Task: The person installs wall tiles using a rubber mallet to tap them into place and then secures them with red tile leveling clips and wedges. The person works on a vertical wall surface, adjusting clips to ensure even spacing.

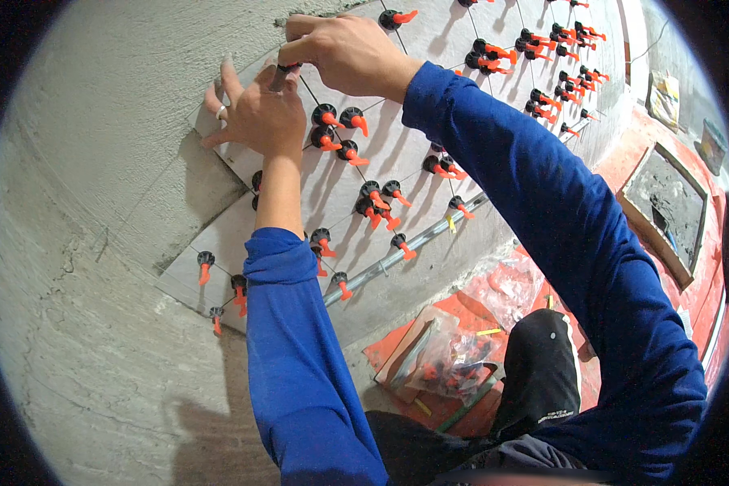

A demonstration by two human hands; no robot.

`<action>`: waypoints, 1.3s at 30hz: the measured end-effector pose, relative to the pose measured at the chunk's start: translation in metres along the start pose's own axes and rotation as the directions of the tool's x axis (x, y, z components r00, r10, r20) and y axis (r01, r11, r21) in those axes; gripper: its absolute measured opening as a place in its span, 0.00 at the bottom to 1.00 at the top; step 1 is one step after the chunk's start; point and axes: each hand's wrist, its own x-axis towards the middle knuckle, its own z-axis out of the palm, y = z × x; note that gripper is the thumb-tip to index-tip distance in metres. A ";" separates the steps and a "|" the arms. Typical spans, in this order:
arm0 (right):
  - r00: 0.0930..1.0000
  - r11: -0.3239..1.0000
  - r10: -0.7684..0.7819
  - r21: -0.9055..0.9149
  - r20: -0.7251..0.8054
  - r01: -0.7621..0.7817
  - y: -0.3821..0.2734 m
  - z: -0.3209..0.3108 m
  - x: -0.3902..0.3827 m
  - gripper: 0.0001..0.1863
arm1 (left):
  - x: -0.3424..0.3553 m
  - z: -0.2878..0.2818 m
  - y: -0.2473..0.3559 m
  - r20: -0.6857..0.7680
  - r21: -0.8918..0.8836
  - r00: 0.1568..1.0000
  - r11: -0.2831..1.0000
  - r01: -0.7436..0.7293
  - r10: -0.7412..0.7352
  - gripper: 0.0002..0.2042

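Pale grey tiles [417, 121] cover part of a rough plastered wall, with many black-and-red tile levelling clips [355, 120] standing along their joints. My right hand [348, 55] is closed at the upper edge of the tiles, its thumb and forefinger pinched at a small dark tile levelling clip [290, 68], mostly hidden by the fingers. Just below, my left hand [261, 113] lies against the tile; its thumb side meets the same clip while the other fingers spread toward the bare plaster. A ring is on one finger of that hand.
A metal rail [413, 245] runs under the lowest tiles. On the red floor sheet lie a clear plastic bag [454, 356] of clips and several small yellow wedges [488, 331]. A mortar tray [664, 202] stands at the right, a bucket [711, 146] beyond it.
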 end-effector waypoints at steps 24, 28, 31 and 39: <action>0.864 0.760 0.503 0.483 -0.011 -0.436 -0.015 -0.025 -0.079 0.13 | -0.009 -0.061 -0.056 0.070 -0.123 0.982 0.975 0.185 -0.177 0.22; 0.848 0.687 0.528 0.571 0.031 -0.449 -0.026 -0.035 -0.103 0.13 | -0.008 -0.063 -0.057 0.159 -0.202 0.954 0.937 0.284 -0.254 0.24; 0.834 0.651 0.548 0.597 0.058 -0.469 -0.026 -0.044 -0.118 0.13 | -0.004 -0.059 -0.060 0.193 -0.431 0.935 0.831 0.352 -0.297 0.26; 0.825 0.601 0.555 0.634 0.107 -0.487 -0.042 -0.036 -0.123 0.12 | -0.003 -0.064 -0.074 0.313 -0.479 0.929 0.812 0.333 -0.196 0.24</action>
